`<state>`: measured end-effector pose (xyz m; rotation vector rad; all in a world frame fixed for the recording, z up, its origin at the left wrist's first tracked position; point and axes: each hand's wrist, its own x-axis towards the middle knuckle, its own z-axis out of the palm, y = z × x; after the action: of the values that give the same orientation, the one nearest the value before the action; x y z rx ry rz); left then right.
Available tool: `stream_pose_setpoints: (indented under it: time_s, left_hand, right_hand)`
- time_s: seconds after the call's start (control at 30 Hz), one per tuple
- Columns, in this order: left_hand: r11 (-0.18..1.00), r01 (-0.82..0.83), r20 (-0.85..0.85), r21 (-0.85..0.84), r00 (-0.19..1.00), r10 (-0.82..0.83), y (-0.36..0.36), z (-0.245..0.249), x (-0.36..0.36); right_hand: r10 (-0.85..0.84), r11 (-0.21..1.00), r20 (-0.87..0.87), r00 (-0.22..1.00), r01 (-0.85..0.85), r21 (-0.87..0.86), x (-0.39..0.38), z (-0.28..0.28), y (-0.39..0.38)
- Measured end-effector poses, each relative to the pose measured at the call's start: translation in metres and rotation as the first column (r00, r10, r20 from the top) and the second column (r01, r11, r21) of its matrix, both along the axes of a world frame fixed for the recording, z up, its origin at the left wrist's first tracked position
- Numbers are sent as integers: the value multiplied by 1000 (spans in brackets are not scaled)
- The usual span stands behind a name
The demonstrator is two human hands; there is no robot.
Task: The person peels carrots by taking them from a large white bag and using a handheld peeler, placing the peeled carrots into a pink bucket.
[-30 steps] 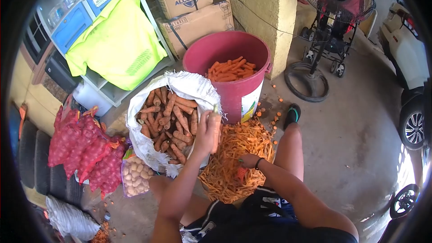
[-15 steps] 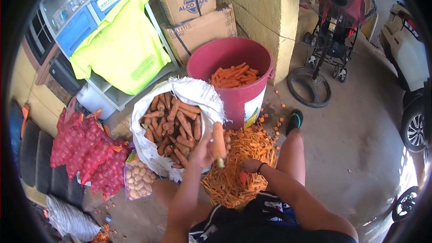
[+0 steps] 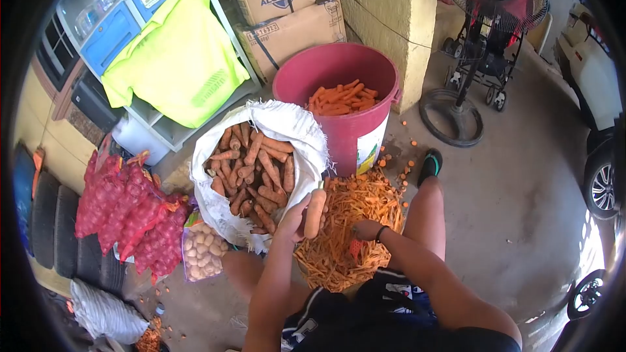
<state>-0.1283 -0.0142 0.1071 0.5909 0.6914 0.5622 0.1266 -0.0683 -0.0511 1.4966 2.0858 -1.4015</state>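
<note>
My left hand point(image 3: 295, 217) grips a carrot point(image 3: 315, 212) with its fingers wrapped behind it. The carrot is upright, its greenish stem end at the top. Over a heap of carrot peels point(image 3: 352, 199) my right hand point(image 3: 367, 230) is closed; what it holds is too small and hidden to name. A red-orange netted patch point(image 3: 355, 248) shows just beneath that hand. Left of the peels stands a white woven sack point(image 3: 212, 205) with its mouth rolled open, full of unpeeled carrots point(image 3: 254, 169). Behind, peeled carrots point(image 3: 344, 99) lie in a maroon bin point(image 3: 336, 133).
Red net bags of onions point(image 3: 134, 212) and a bag of potatoes point(image 3: 203, 254) lie to the left. Cardboard boxes point(image 3: 293, 36) and a shelf draped with a yellow shirt point(image 3: 179, 58) stand behind. A stand fan point(image 3: 460, 114) is at right. Carrot ends dot the floor.
The carrot in my left hand has been turned end for end: its green end pointed down and now points up. My right hand has shifted slightly up, still over the peels.
</note>
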Motion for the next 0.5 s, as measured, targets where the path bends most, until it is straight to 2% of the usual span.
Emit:
stream_pose_setpoints:
  time_s: [0.07,0.1,0.13,0.17,0.23,0.27,0.3,0.33,0.4,0.43,0.5]
  left_hand:
    - [987,-50,-53,155,997,59,4,26,18]
    - [965,-185,75,185,982,173,6,29,20]
    - [943,-320,144,90,941,306,-5,70,31]
    - [917,-388,147,91,916,373,2,69,26]
    - [945,-320,-30,71,946,322,1,75,21]
    - [984,-176,-209,32,961,178,-1,81,20]
    - [994,-101,-267,37,958,107,3,73,16]
    - [999,-23,-322,40,946,35,8,65,12]
    - [988,-20,-193,151,980,49,22,-5,-9]
    - [966,-32,-176,256,981,79,21,1,-6]
    - [951,-152,56,269,988,142,13,25,3]
  right_hand:
    - [-65,998,-7,998,65,-19,3,13,1]
    - [-88,996,-19,996,88,-12,2,5,-3]
    - [-111,994,-33,993,111,-4,2,-3,-4]
    - [-70,997,-25,997,70,27,2,-3,-4]
    - [-3,1000,-1,1000,3,3,6,-7,-3]
    - [25,1000,7,1000,-25,8,7,-7,6]
    - [-7,984,-53,999,17,178,12,-6,-1]
    - [4,990,-42,999,2,139,9,-9,6]
    - [39,999,-16,999,-39,18,10,-18,7]
    - [-11,999,27,1000,12,-44,6,20,2]
    - [-50,999,15,999,50,8,8,6,0]
